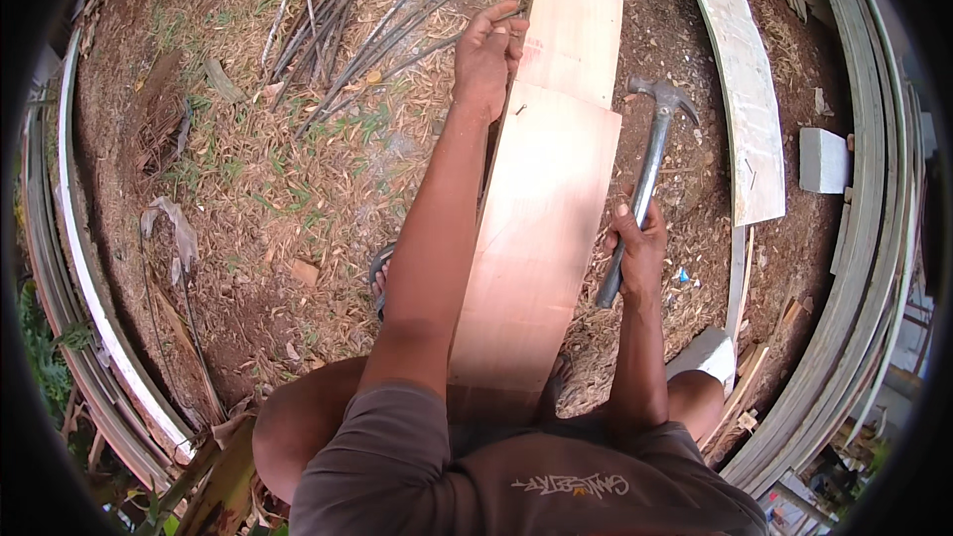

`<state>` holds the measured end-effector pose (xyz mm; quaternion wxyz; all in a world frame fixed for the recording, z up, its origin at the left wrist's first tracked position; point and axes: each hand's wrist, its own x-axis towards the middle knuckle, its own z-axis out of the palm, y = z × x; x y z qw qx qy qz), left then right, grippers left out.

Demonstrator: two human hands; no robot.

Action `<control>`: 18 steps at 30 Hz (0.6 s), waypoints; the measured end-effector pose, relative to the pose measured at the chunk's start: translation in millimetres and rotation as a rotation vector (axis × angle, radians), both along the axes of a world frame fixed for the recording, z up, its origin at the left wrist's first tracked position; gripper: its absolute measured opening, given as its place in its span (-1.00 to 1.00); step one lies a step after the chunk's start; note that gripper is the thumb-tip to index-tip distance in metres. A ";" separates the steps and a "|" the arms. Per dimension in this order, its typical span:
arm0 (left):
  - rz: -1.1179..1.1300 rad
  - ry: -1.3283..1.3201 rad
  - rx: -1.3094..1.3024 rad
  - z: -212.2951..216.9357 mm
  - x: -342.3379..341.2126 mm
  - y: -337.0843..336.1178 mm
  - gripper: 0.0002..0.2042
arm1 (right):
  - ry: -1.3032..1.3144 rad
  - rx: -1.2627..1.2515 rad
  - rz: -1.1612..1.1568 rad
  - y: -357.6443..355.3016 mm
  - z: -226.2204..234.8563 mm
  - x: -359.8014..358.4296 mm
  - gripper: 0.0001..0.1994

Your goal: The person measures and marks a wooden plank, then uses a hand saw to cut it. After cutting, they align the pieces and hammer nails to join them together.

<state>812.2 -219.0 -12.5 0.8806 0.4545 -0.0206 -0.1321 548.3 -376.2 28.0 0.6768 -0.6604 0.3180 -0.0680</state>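
Note:
A long pale wooden board lies lengthwise in front of me, its near end by my lap. Butted or overlapped at its far end is a shorter pale board. Near that joint a nail sticks up from the long board's left corner. My left hand is at the shorter board's left edge, fingers curled together; whatever they may pinch is too small to make out. To the right of the boards, my right hand is closed round the handle of a claw hammer, whose metal head points away from me.
Thin rods or sticks lie in a pile at the far left. On the right are a weathered plank, a white block and long stacked boards. Another pale block sits by my right knee. Dry leaves cover the ground.

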 end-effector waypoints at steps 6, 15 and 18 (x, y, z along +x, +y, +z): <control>-0.164 0.039 0.254 -39.3 64.3 -21.5 -0.50 | 0.099 -0.082 0.001 -26.5 20.7 -34.5 -0.61; -0.474 -0.540 0.788 -50.5 96.6 -59.1 -0.61 | 0.235 -0.061 0.014 -33.9 17.6 -74.1 -0.53; -0.605 -0.301 0.487 -66.8 69.5 -23.6 -0.52 | 0.234 -0.061 0.017 -32.8 14.5 -71.4 -0.49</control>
